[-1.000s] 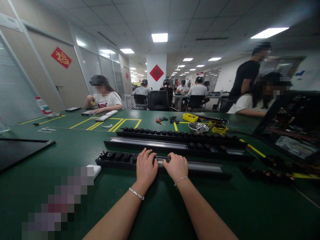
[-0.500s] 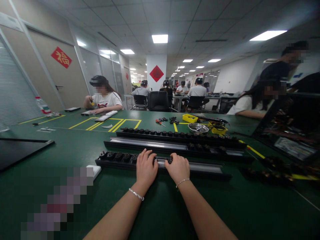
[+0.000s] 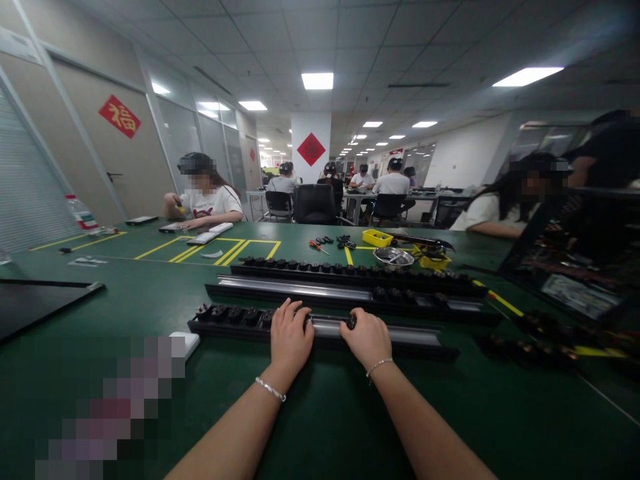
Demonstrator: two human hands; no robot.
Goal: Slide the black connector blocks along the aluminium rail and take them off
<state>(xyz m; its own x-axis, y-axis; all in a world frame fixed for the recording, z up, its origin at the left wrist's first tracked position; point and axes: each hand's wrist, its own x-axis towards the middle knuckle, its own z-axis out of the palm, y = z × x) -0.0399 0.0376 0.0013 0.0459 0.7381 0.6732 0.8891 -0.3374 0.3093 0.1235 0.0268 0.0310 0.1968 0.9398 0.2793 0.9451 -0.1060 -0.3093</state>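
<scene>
A long black rail (image 3: pixel 420 337) with a shiny metal inner channel lies crosswise in front of me. Black socket modules (image 3: pixel 235 315) sit in a row along its left part. My left hand (image 3: pixel 291 339) is closed over the end of that row, its fingers curled on a black module that they mostly hide. Farther right along the same channel, my right hand (image 3: pixel 369 339) pinches another black module (image 3: pixel 352 321) between thumb and fingers. Bare channel shows between the two hands.
Two more black rails (image 3: pixel 295 287) with modules lie behind. Beyond them are a metal bowl (image 3: pixel 393 257), a yellow bin (image 3: pixel 377 238) and a screwdriver (image 3: pixel 319 247). Loose modules (image 3: pixel 530 353) and a dark open-framed case (image 3: pixel 575 267) stand right. Co-workers sit across the table.
My right hand has slid to the right along the rail with its black module, widening the gap between my hands. My left hand stays at the row's end.
</scene>
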